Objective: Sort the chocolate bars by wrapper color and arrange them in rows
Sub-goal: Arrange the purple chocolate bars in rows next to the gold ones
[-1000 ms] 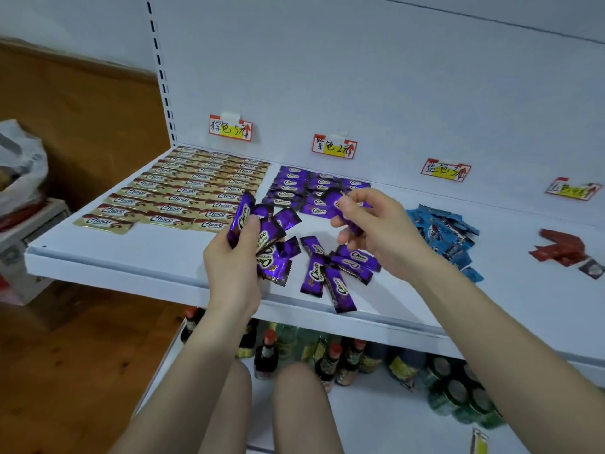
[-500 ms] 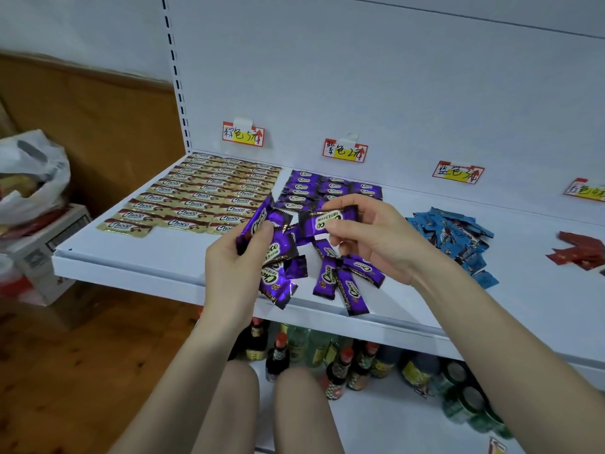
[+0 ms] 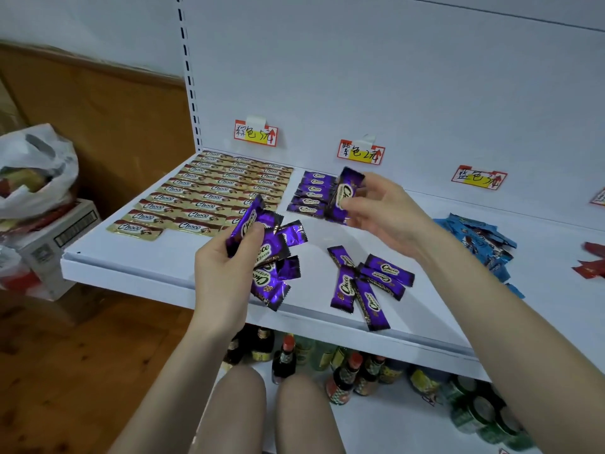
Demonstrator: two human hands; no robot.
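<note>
Head view: the left hand (image 3: pixel 222 276) grips a bunch of purple bars (image 3: pixel 273 253) above the shelf (image 3: pixel 147 263) while the right hand (image 3: pixel 383 211) pinches a single purple bar (image 3: pixel 345 193) over the purple rows (image 3: pixel 309 194) — loose purple bars (image 3: pixel 370 283) lie below it, gold rows (image 3: pixel 212 194) to the left, a blue pile (image 3: pixel 481 244) to the right.

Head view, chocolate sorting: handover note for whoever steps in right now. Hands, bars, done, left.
Left hand: grips a fanned bunch of purple bars above the front of the shelf.
Right hand: pinches a single purple bar over the purple rows, below the purple tag.
Done: gold bars lie in rows at the left; purple rows are started.
Left: lay down the held bars and the loose purple pile, then sort the blue heap and the red bars, both not yet in rows.
</note>
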